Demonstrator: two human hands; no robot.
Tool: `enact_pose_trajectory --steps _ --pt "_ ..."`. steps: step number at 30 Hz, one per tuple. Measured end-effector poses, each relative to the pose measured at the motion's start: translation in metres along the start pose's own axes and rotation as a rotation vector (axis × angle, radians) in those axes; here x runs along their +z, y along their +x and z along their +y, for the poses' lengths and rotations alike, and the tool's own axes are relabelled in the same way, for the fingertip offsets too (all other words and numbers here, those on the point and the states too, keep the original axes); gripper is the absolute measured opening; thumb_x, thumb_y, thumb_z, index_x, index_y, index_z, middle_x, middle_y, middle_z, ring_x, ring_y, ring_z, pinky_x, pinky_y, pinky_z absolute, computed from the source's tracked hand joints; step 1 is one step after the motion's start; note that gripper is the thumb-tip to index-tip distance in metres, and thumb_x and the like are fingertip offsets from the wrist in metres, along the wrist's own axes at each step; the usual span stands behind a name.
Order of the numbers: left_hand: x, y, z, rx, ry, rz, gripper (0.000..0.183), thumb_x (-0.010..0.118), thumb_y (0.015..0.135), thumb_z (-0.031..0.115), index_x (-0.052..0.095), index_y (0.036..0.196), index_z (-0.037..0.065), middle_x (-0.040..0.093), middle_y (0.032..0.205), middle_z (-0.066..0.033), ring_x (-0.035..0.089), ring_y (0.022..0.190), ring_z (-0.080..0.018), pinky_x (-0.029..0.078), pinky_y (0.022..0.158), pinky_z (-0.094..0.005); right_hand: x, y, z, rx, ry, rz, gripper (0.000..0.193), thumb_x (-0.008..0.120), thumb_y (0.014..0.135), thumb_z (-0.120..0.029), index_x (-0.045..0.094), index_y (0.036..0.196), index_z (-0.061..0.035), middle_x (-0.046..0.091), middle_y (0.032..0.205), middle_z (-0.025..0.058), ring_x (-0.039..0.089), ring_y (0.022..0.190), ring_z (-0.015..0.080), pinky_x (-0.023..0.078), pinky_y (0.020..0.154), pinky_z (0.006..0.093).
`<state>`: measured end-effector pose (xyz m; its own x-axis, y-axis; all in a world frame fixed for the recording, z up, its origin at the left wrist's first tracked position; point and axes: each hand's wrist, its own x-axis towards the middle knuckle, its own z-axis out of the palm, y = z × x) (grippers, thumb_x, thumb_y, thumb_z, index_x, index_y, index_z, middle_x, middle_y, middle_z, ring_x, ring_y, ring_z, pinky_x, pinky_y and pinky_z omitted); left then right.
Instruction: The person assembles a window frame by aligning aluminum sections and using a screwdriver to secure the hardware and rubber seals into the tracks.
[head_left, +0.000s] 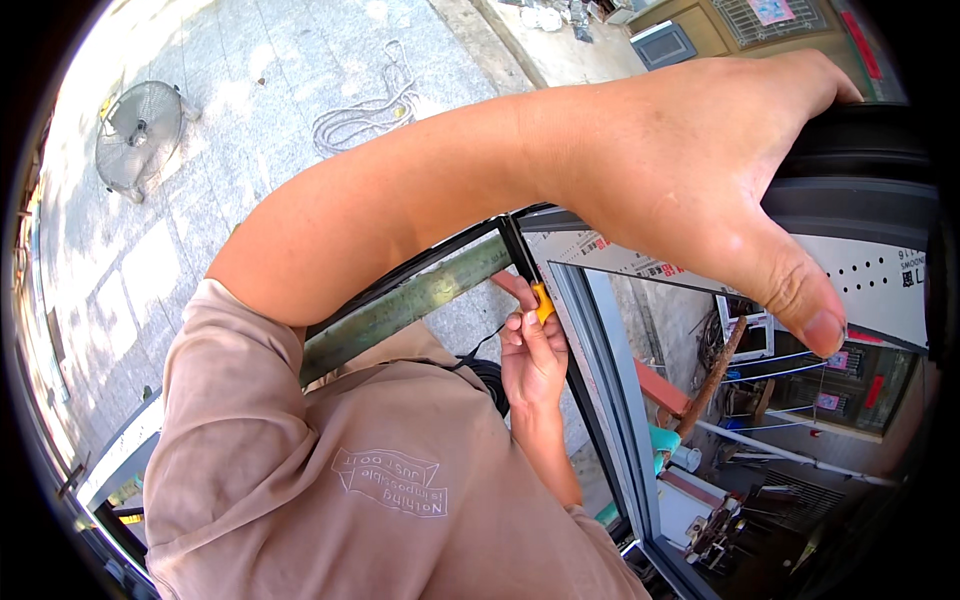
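My left arm reaches across in front of me to the upper right. There my left hand lies over a black window frame, thumb on the near side and the other fingertips mostly hidden beyond the edge. A white printed film strip runs along the frame under the thumb. Lower, at the middle, my right hand is closed on a yellow-handled tool, pinched beside a dark upright near the frame's corner. The tool's working end is hidden. A mottled green bar crosses behind my left arm.
A floor fan stands at the far left on grey paving. A coiled rope lies on the ground ahead. Glass at the right shows a cluttered area with a wooden pole and a white pipe. Black cable hangs near my right wrist.
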<state>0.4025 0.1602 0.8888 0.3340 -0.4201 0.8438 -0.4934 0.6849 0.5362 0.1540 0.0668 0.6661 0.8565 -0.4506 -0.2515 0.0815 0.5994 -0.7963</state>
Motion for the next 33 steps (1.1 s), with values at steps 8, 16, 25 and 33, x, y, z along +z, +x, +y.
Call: enact_pose_trajectory --steps 8,16,25,33 --pt "0.004 0.0 -0.005 0.049 0.055 0.04 0.132 0.1 0.067 0.072 0.051 0.148 -0.02 0.069 0.132 -0.0368 0.071 0.125 -0.0415 0.057 0.105 -0.0411 -0.005 0.002 0.017 -0.114 -0.478 0.143 0.033 0.064 0.114 -0.006 0.059 0.146 0.002 0.073 0.143 0.0247 0.077 0.096 0.0141 0.058 0.083 0.0259" --pt "0.001 -0.001 0.0 -0.02 0.035 -0.003 0.131 0.101 0.067 0.068 0.05 0.148 -0.021 0.071 0.122 -0.0341 0.074 0.117 -0.0388 0.06 0.099 -0.0406 -0.006 0.008 0.025 -0.267 -0.64 0.208 0.028 0.061 0.116 -0.006 0.06 0.141 0.0054 0.078 0.13 0.0206 0.077 0.093 0.0141 0.058 0.081 0.0252" --pt "-0.001 0.0 0.0 -0.017 0.027 0.012 0.125 0.101 0.068 0.067 0.053 0.146 -0.017 0.071 0.125 -0.0333 0.074 0.118 -0.0391 0.06 0.099 -0.0418 -0.001 0.001 0.006 -0.116 -0.591 0.2 0.026 0.061 0.117 -0.013 0.064 0.137 0.0036 0.08 0.125 0.0186 0.076 0.089 0.0136 0.057 0.076 0.0265" --pt "0.006 0.003 -0.008 0.055 0.063 0.057 0.12 0.098 0.071 0.07 0.056 0.144 -0.016 0.072 0.126 -0.0328 0.074 0.118 -0.0397 0.06 0.1 -0.042 0.007 0.005 -0.01 -0.022 -0.483 0.206 0.039 0.051 0.122 -0.032 0.066 0.135 0.002 0.082 0.117 0.0199 0.077 0.086 0.018 0.056 0.071 0.0291"
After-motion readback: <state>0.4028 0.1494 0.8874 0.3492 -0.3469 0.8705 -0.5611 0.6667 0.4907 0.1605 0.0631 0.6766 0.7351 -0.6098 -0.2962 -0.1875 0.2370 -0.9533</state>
